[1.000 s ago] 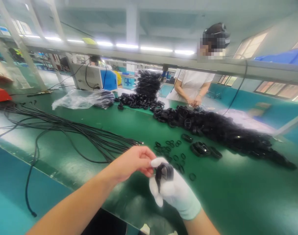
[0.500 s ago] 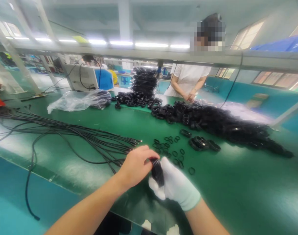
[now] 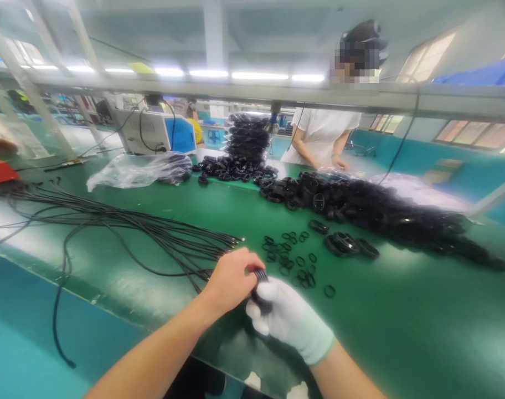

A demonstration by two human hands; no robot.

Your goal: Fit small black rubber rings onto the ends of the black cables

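On a green matte work table [image 3: 219,210], a bundle of thin black cables [image 3: 123,221] fans out to the left of the hands, looking limp and glossy. The bare left hand [image 3: 230,280] and the white cloth-gloved right hand [image 3: 288,318] meet near the table's front edge, fingers of both closed around a small black ribbed plastic ring part [image 3: 261,288] pinched between them. It looks light, stiff and smooth, probably slippery; gripping its outer rim seems safest. Just right of the hands lie small loose black rubber rings [image 3: 292,257], thin and likely floppy. Further right, a long heap of black plastic ring housings [image 3: 381,213] stretches across the table. Behind the heap stands a person in a white shirt [image 3: 325,138].
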